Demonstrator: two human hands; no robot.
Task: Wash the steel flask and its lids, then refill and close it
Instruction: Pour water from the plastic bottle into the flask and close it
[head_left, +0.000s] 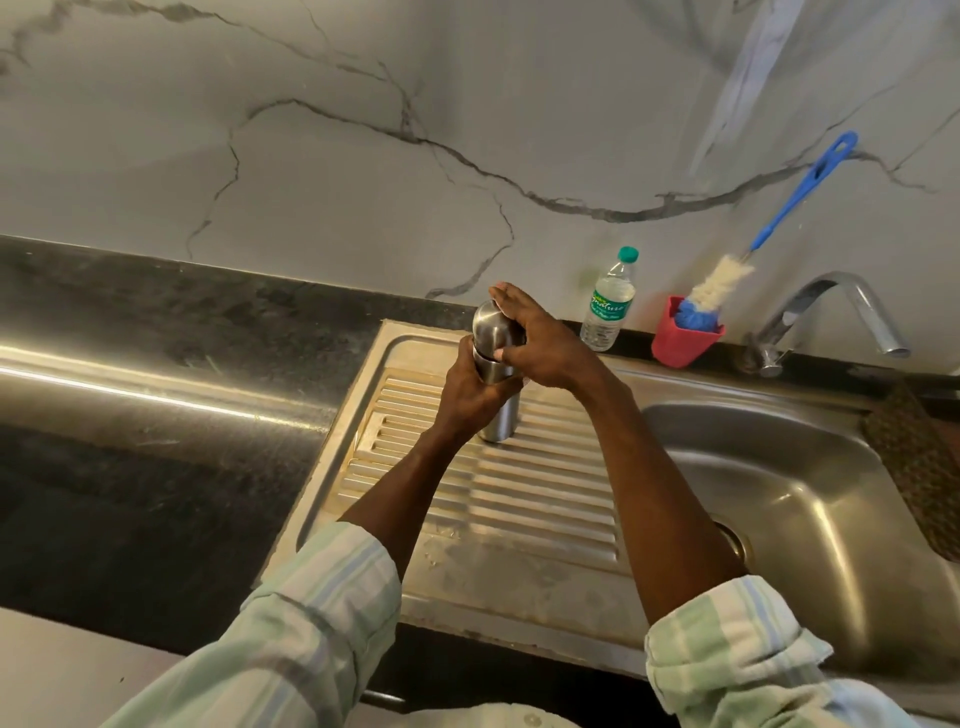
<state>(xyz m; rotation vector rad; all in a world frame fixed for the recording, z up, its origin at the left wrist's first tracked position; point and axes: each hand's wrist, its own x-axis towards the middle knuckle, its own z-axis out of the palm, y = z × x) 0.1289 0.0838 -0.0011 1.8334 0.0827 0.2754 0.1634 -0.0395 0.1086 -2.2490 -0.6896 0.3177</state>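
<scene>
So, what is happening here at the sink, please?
A person stands at a kitchen sink and handles a steel flask that stands upright on the ribbed drainboard. The left hand grips the flask body, and the right hand holds the steel cap on top. Whether the cap is going on or coming off cannot be told. A plastic water bottle and a red cup with a bottle brush stand behind, near the tap.
</scene>
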